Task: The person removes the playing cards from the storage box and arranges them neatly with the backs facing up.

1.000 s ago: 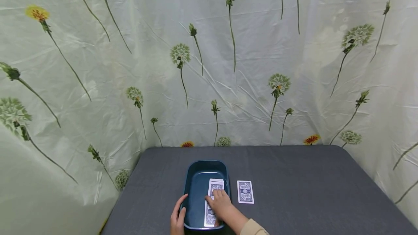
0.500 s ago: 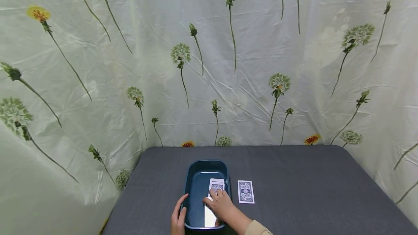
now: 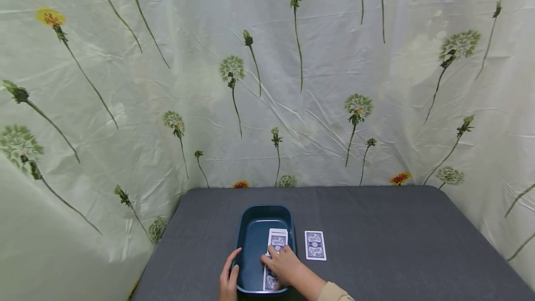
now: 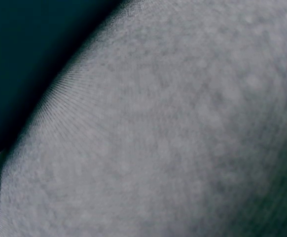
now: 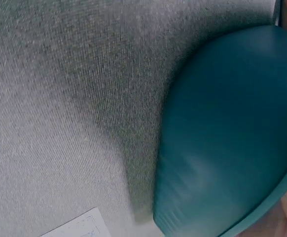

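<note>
A dark teal tray (image 3: 245,233) stands near the table's front edge. Inside it, along the right wall, patterned-back playing cards lie in a column, a far card (image 3: 279,239) and a near card (image 3: 271,283) overlapping lengthwise. My right hand (image 3: 285,264) reaches over the right rim and pinches the near card by its far end, covering part of it. My left hand (image 3: 228,278) rests against the tray's left rim, thumb and forefinger spread. The tray's wall also shows in the right wrist view (image 5: 222,128) and the left wrist view (image 4: 30,54).
One more playing card (image 3: 315,245) lies face down on the grey cloth-covered table (image 3: 388,245), right of the tray. Its corner appears in the right wrist view (image 5: 82,227). A flower-printed curtain (image 3: 200,36) hangs behind and beside the table.
The near card showed plain white half a second ago and shows its patterned back again now. My right hand has shifted slightly; my left hand stays at the rim.
</note>
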Tool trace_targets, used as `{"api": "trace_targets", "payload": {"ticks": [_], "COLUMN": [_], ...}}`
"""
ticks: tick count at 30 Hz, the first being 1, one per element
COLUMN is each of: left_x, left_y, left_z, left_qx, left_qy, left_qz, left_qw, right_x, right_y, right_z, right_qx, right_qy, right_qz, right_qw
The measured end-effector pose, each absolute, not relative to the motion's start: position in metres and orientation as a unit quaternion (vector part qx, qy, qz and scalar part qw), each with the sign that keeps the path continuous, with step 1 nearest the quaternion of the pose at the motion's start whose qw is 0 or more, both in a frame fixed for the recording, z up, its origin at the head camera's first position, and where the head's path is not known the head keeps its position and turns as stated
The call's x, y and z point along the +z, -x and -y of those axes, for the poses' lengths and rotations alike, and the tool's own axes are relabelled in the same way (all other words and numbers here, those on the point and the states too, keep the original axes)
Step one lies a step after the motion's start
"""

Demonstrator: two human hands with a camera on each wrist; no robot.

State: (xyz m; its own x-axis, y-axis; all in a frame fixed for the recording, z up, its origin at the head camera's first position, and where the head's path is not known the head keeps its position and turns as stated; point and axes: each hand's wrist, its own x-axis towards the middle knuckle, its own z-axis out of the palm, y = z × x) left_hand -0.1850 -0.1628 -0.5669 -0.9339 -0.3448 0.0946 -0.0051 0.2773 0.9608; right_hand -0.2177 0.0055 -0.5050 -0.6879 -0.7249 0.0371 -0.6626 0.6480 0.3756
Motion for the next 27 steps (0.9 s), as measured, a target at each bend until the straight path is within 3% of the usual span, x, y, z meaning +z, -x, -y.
{"api": "trace_targets", "payload": {"ticks": [16,27], "left_x": [-0.567,-0.566], "left_y": [0.185,0.185], "left_z": [0.160,0.161], "left_qx": [-0.584,-0.580], "left_qy": [-0.119,-0.117], "left_qz": [0.787,0.789], "left_qw": [0.158,0.162], "right_x": [-0.479,-0.435], "right_y": [0.233,0.249], "right_z": [-0.019,-0.086], "right_qx": [-0.035,-0.017], "right_qy": [-0.407,-0.336], "right_qz": [0.912,0.941], "right_qw": [0.051,0.042]}}
